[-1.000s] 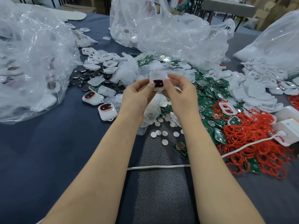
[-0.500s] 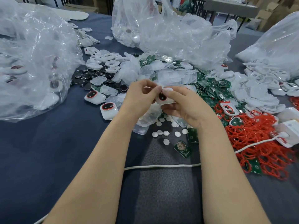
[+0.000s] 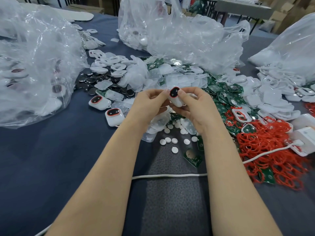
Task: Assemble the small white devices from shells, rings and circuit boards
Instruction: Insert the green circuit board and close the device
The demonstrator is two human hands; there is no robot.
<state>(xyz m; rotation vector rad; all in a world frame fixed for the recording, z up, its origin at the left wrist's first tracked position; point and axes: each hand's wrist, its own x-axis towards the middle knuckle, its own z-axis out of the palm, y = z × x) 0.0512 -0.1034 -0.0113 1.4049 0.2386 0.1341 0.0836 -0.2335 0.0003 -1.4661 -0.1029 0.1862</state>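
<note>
Blue table [image 3: 42,159], both hands pinching white device [image 3: 174,97]

No legible text anywhere.

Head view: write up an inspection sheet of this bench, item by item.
Surface: dark blue table, parts heaped across its far half.
Job's things: white device with red-rimmed dark window, held above the piles; two finished devices lie left of it; circuit boards, red rings and white shells heaped right.
Clutter: clear plastic bags, small white discs, dark round discs.
Grippers: left hand and right hand both pinch the white device.
Cables: white cable crosses the near table toward a white box at right.
Surroundings: cardboard boxes and another table behind.
</note>
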